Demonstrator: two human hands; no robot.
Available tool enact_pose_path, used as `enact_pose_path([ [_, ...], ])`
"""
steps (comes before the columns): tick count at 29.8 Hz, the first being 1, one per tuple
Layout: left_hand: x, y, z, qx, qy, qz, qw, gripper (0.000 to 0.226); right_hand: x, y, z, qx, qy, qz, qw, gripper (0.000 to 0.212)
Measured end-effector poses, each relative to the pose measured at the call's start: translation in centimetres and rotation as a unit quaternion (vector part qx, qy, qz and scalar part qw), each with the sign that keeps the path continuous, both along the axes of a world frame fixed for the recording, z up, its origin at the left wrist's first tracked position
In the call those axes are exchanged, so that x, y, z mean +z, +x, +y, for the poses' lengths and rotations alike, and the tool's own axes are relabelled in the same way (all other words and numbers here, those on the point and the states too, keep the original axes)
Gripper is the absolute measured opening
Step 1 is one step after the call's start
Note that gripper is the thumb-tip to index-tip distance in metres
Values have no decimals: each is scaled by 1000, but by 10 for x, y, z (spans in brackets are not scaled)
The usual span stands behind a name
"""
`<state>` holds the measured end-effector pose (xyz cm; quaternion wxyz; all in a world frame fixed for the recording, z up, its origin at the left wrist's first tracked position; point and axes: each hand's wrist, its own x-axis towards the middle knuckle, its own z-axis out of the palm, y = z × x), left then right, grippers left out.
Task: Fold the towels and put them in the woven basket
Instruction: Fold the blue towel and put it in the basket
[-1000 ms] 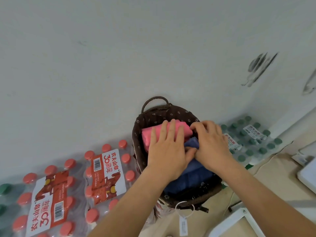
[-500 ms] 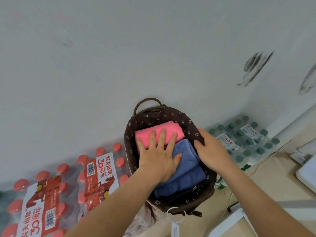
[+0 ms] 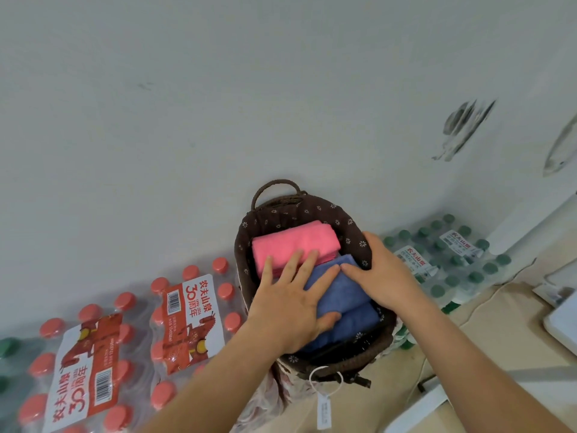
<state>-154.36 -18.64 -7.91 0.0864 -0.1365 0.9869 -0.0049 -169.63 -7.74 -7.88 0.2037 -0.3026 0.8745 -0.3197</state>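
A dark brown woven basket point(image 3: 299, 210) with a flowered liner stands against the white wall. Inside it lie a folded pink towel point(image 3: 296, 242) at the far end and two folded blue towels point(image 3: 343, 292) nearer to me. My left hand point(image 3: 290, 301) rests flat, fingers spread, across the pink towel's edge and the blue towels. My right hand point(image 3: 384, 273) lies over the basket's right rim, its fingertips touching the upper blue towel beside my left fingers. Neither hand grips anything.
Shrink-wrapped packs of red-capped bottles point(image 3: 190, 310) lie left of the basket, green-capped packs point(image 3: 446, 260) to its right. A white tag point(image 3: 323, 412) hangs from the basket's near handle. A beige surface with white objects point(image 3: 562, 323) is at the right.
My right hand came off the pink towel to the basket's right rim, then slid inward onto the blue towel. My left hand drew back from the pink towel toward the blue ones.
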Motion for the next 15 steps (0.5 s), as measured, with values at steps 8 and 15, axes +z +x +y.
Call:
enact_pose_path([
  [8,15,-1,1,-18,-23,73,997,71,9,2,2,-24,15,63,998,71],
  [15,28,-2,8,-26,-26,130,991,60,19,4,8,-25,-19,99,995,59],
])
